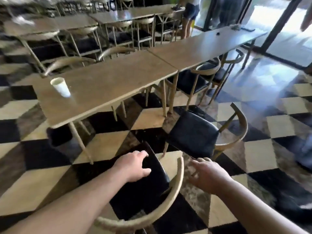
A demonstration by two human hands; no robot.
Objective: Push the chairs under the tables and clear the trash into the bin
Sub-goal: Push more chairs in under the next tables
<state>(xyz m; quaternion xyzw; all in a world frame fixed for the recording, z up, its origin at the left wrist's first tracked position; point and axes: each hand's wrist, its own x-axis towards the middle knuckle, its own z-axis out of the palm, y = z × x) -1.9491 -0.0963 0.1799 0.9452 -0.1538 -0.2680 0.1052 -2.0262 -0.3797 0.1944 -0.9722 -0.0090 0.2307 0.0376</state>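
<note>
A wooden chair with a curved backrest (175, 186) and black seat stands right below me, pulled out from the near table (108, 85). My left hand (133, 166) hovers over its black seat, fingers apart, holding nothing. My right hand (206, 174) is open just right of the backrest, not touching it. A second pulled-out chair (195, 135) stands to the right, angled away from the table. A white paper cup (60, 86) stands upright on the table's left end.
A longer table (211, 46) adjoins at the back right, with chairs (202, 76) partly tucked under it. More tables and chairs fill the back left. One person stands by the glass door (190, 16), another at the right edge (305, 156). Checkered floor.
</note>
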